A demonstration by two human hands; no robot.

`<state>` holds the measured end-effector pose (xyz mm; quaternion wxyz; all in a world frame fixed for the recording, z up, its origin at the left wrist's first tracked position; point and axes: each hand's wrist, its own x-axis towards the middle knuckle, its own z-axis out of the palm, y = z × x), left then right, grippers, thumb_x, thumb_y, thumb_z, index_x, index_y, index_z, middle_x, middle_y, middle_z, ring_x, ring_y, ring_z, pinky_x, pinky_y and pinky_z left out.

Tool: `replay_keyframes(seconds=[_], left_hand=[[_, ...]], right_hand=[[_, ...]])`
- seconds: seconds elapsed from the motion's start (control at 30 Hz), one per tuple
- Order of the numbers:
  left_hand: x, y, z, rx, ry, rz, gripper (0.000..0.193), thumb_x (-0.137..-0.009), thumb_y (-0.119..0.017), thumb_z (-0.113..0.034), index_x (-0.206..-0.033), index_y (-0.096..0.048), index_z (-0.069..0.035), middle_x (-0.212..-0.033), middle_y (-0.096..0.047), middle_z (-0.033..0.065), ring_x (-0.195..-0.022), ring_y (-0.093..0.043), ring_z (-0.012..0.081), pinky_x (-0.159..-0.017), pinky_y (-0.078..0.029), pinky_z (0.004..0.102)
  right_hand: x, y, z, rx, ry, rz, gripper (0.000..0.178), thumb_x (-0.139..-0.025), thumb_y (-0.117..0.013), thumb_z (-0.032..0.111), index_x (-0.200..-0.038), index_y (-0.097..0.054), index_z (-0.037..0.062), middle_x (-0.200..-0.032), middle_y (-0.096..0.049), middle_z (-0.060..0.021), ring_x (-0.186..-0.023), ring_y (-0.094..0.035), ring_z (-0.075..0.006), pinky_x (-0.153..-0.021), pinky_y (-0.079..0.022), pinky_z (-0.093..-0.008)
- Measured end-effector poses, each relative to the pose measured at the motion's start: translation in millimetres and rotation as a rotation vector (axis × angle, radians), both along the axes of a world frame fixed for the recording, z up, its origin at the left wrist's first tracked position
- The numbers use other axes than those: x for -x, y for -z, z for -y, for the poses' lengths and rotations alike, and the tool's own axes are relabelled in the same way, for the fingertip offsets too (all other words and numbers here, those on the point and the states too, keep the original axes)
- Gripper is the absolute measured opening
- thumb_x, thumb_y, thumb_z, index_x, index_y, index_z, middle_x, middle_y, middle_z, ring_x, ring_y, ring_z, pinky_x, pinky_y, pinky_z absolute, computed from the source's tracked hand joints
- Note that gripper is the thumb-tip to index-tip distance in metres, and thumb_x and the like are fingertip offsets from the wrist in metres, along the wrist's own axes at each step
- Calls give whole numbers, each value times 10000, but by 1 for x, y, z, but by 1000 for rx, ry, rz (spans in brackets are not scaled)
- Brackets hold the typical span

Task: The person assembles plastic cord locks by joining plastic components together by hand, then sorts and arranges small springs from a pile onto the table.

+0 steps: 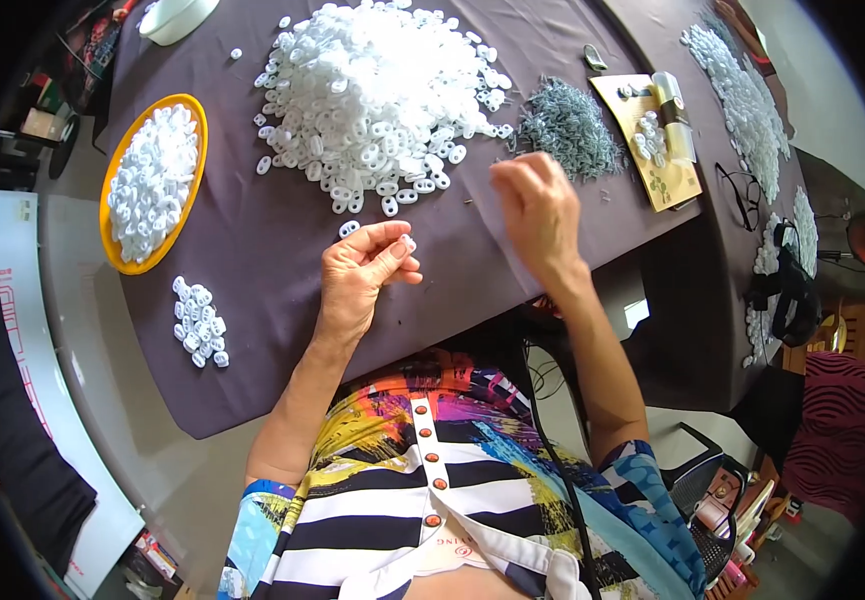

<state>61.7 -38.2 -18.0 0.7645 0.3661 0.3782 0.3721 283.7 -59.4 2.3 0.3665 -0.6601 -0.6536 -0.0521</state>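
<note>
My left hand (357, 275) pinches a small white oval plastic piece (409, 243) between thumb and fingers, above the near part of the table. Another white two-holed piece (349, 229) lies just behind that hand. My right hand (547, 215) is raised to the right, its fingers curled together in front of a heap of small grey metal pins (570, 128). Whatever its fingertips may hold is hidden. Beyond both hands rises a large pile of white two-holed plastic pieces (382, 90).
On the left stands a yellow-rimmed oval basket (201, 150) full of white pieces, with a small cluster of pieces (199, 322) nearer me. A yellow card (664, 192) carries several white pieces and a clear tube. Eyeglasses (739, 197) and more white pieces (742, 110) lie farther right.
</note>
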Motion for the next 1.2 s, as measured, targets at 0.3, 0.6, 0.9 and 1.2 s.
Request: replay_keyframes(seconds=[0.3,0.6,0.9,1.2], left_hand=[[-5,2,-1,-59,-37,33,243,-846,-641,-6,-1083,-603,35,-848,-655,84,-699,-653,141,-605,-587,271],[-3,0,4,-113,-54,-33,184,-867,-622,-35,-1039,-629,30,-780,-624,38,-641,-618,103,-564,-566,264],[0,-1,7,-88,-37,23,208,-879,-602,-36,-1078,-615,24,-828,-643,59,-683,-631,123,-595,-571,270],[-2,-1,9,-148,-96,2,194,-866,-619,-28,-1049,-606,37,-807,-644,59,-657,-629,102,-580,-566,243]], right_hand=[[-19,4,-23,194,94,275,85,-807,-637,154,-801,-666,74,-805,-598,-70,-801,-588,-266,-710,-457,-379],[14,-17,-6,183,-38,45,39,-827,-554,61,-806,-556,28,-791,-559,-111,-675,-582,-282,-562,-458,-385],[71,7,17,405,-253,-1164,27,-886,-579,1,-911,-588,3,-770,-574,-4,-606,-490,-30,-516,-407,-193],[68,17,19,393,-350,-1303,129,-910,-555,12,-1023,-609,-18,-792,-599,-22,-621,-535,-58,-560,-465,-206]])
